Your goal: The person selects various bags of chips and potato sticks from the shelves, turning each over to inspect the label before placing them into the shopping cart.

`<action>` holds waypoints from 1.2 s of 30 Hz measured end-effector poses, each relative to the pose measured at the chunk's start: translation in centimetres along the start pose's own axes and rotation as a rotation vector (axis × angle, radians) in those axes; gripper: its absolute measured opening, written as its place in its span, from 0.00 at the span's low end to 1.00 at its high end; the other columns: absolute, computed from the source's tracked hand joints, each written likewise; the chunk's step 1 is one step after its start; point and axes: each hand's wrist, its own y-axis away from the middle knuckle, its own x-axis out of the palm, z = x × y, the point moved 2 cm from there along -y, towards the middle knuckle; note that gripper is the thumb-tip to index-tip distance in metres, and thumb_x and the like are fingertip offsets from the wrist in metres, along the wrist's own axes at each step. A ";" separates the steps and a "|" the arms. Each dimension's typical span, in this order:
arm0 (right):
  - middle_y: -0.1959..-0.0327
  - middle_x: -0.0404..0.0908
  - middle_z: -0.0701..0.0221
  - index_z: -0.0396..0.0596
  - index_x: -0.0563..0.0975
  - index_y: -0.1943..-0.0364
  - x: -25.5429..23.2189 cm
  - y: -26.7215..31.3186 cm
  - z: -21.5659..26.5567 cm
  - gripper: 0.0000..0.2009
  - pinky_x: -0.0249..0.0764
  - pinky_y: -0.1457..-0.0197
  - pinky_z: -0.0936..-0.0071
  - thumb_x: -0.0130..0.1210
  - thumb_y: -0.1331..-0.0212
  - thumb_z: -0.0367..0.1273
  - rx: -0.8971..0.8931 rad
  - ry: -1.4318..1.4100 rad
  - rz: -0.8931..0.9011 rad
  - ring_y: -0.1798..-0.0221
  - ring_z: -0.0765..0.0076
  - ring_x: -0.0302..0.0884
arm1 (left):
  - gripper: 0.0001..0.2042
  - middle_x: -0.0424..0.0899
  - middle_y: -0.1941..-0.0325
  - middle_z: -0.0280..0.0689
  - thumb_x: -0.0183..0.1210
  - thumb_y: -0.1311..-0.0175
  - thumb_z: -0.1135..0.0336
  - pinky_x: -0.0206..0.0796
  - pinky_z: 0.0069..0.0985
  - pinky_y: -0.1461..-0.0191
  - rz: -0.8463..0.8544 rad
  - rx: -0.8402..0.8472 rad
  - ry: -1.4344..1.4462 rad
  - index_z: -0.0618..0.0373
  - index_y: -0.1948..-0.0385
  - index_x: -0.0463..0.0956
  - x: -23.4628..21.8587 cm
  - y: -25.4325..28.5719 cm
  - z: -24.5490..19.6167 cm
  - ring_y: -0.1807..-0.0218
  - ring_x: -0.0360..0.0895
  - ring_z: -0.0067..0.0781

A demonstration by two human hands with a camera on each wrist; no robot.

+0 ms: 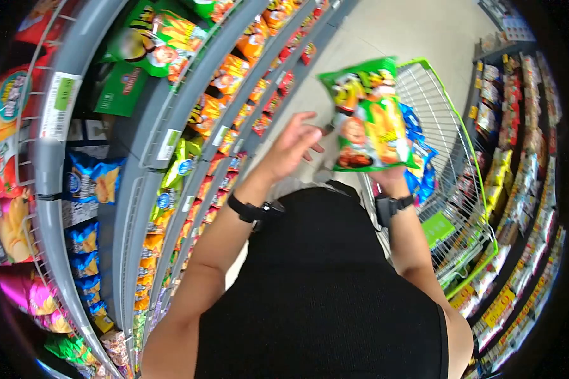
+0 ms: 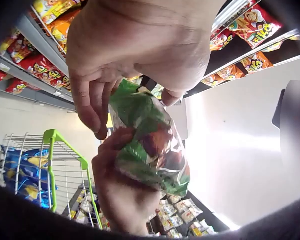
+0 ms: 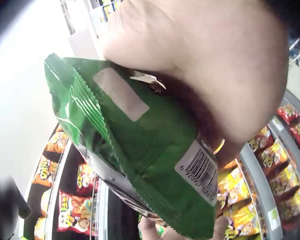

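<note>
A green snack bag [image 1: 368, 123] with yellow sticks and a cartoon face on its front is held upright in front of the body. My right hand [image 1: 393, 180] grips it low down from behind, and its fingers curl round the bag's side in the left wrist view. The right wrist view has the bag's green back [image 3: 155, 145], with a barcode near the palm. My left hand [image 1: 292, 146] is raised just left of the bag, fingers loosely bent and holding nothing. In the left wrist view this hand [image 2: 135, 45] overlaps the bag's top end.
At the right stands a wire shopping cart with a green panel [image 1: 437, 228], blue snack bags [image 1: 423, 165] inside it. Shelves of chips [image 1: 231, 76] run close along the left, with another green bag [image 1: 164, 41] on an upper shelf. More packed shelves [image 1: 512, 183] line the far right.
</note>
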 end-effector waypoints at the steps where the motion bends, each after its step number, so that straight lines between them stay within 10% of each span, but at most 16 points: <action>1: 0.30 0.71 0.64 0.48 0.67 0.31 -2.0 0.5 1.3 0.33 0.57 0.23 0.53 0.49 0.36 0.52 -0.044 0.010 -0.039 0.29 0.56 0.68 | 0.26 0.79 0.43 0.41 0.53 0.26 0.53 0.72 0.26 0.55 -0.019 0.005 -0.012 0.55 0.33 0.59 -0.1 -0.2 0.5 0.54 0.81 0.29; 12: 0.34 0.73 0.73 0.59 0.69 0.33 -29.8 5.9 10.5 0.32 0.62 0.29 0.55 0.49 0.34 0.61 -0.307 0.312 -0.911 0.32 0.65 0.67 | 0.11 0.81 0.57 0.34 0.63 0.35 0.73 0.71 0.21 0.56 -0.401 0.403 -0.279 0.60 0.53 0.76 -5.0 0.7 -2.7 0.60 0.78 0.19; 16: 0.49 0.80 0.71 0.48 0.74 0.41 -30.4 6.3 7.9 0.30 0.74 0.52 0.70 0.63 0.40 0.54 -0.460 0.729 -1.036 0.53 0.68 0.79 | 0.10 0.78 0.62 0.31 0.62 0.37 0.76 0.70 0.21 0.56 -0.808 0.673 -0.461 0.58 0.56 0.74 -10.8 2.3 -8.5 0.62 0.77 0.20; 20: 0.37 0.70 0.55 0.33 0.62 0.33 -31.3 5.4 4.8 0.46 0.64 0.32 0.61 0.63 0.42 0.58 -0.492 0.997 -1.334 0.36 0.54 0.69 | 0.26 0.74 0.49 0.39 0.70 0.41 0.67 0.67 0.33 0.45 -1.268 0.730 -0.724 0.60 0.45 0.66 -16.5 4.2 -12.2 0.47 0.74 0.33; 26: 0.30 0.58 0.46 0.41 0.54 0.28 -23.8 3.7 3.4 0.47 0.50 0.26 0.43 0.58 0.41 0.59 -0.355 1.966 -1.279 0.27 0.37 0.51 | 0.34 0.76 0.41 0.40 0.73 0.42 0.61 0.65 0.32 0.36 -1.228 0.518 -0.332 0.68 0.40 0.64 -20.9 2.2 -12.9 0.39 0.72 0.32; 29: 0.31 0.58 0.47 0.41 0.56 0.29 -20.0 3.7 2.6 0.43 0.50 0.28 0.42 0.62 0.41 0.49 -0.506 2.023 -1.172 0.28 0.38 0.52 | 0.35 0.83 0.45 0.43 0.75 0.45 0.58 0.69 0.28 0.41 -1.018 0.253 -0.369 0.70 0.40 0.69 -20.3 2.2 -14.8 0.47 0.80 0.30; 36: 0.30 0.55 0.43 0.36 0.55 0.30 -19.3 3.8 2.5 0.42 0.45 0.25 0.40 0.62 0.42 0.44 -0.562 2.055 -1.094 0.27 0.34 0.48 | 0.42 0.86 0.51 0.50 0.76 0.51 0.48 0.72 0.37 0.43 -1.285 0.348 -0.721 0.64 0.40 0.65 -21.2 1.5 -14.3 0.50 0.84 0.44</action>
